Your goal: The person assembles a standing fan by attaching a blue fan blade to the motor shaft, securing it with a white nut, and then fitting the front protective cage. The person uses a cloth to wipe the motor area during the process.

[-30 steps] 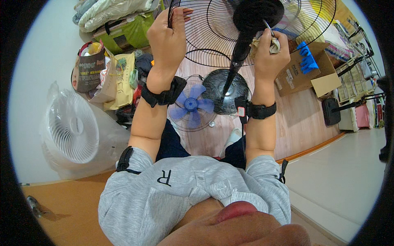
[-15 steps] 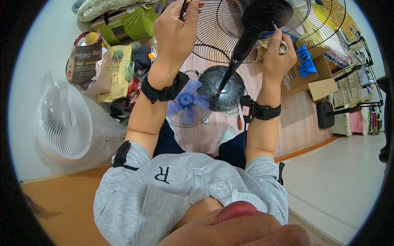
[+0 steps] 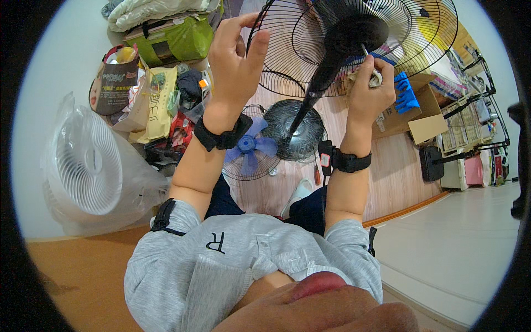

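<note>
Fan pole (image 3: 308, 102) slanting up rightward from base (image 3: 304, 130), left hand (image 3: 235, 65) spread at cage (image 3: 409, 33), right hand (image 3: 369, 91) gripping cloth (image 3: 376, 79), blue glove (image 3: 406, 95) on open carton (image 3: 427, 126)

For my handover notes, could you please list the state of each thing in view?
Left hand: open, fingertips at the wire guard's rim
Right hand: closed on crumpled cloth
Black pedestal fan: standing, blade off
Blue fan blade: lying low
White fan: wrapped in clear plastic
Cardboard box: flaps open
Screwdriver: lying down
</note>
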{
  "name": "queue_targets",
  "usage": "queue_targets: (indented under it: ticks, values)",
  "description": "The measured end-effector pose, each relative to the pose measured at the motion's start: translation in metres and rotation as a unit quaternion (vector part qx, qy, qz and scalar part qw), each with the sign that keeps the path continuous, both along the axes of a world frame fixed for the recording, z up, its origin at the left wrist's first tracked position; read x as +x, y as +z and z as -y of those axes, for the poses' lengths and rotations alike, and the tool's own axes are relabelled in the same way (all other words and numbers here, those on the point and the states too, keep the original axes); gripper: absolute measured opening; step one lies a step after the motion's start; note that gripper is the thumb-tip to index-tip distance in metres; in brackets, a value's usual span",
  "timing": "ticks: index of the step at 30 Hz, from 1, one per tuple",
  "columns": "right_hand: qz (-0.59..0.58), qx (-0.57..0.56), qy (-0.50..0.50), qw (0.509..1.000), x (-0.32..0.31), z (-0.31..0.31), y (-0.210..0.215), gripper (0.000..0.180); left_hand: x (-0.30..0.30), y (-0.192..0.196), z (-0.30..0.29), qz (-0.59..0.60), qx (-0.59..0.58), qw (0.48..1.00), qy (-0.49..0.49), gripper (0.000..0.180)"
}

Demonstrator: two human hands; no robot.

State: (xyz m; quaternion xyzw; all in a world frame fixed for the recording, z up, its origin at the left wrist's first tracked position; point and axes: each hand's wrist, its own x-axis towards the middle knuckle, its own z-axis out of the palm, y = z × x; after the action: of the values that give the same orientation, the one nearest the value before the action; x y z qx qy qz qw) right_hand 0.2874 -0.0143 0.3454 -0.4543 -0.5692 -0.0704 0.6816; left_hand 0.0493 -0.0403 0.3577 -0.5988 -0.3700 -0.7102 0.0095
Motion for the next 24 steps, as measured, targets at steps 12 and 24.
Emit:
queue_targets:
  ticks: [12, 24]
  values:
    - [-0.186, -0.058, 0.129, 0.972, 0.008, -0.002, -0.020, 0.027, 0.002, -0.019, 0.012, 0.107, 0.074, 0.992, -0.003, 0.039]
    - [-0.404, -0.539, 0.335, 0.659, 0.022, 0.040, -0.257, 0.020, -0.016, -0.254, -0.002, 0.346, -0.342, 0.873, 0.039, 0.020]
